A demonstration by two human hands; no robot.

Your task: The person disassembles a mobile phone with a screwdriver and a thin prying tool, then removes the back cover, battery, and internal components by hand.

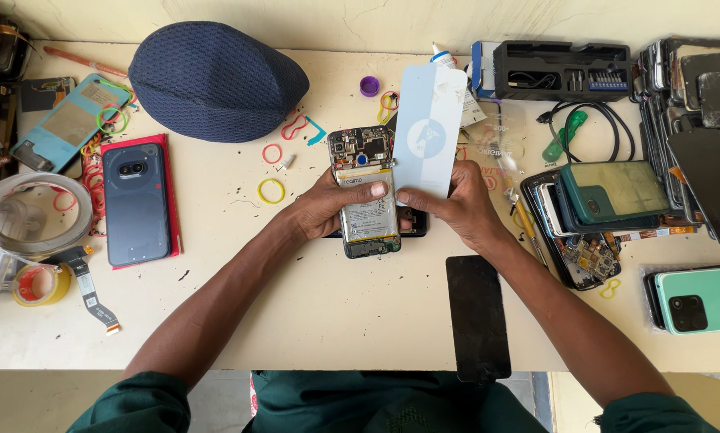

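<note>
Sitting far left is a dark blue phone [136, 204] on a red mat; left hand [325, 207] clamps the opened phone [365, 191] mid-table, thumb across its battery; right hand [464, 204] pinches a pale blue back cover [429, 143] just beside it; black screen panel [478, 317] lies below.

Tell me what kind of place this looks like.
Most likely a phone repair bench. The left hand holds an opened phone with its battery showing, the right hand its pale blue back cover. A screwdriver bit case and stacked phones sit nearby.
</note>
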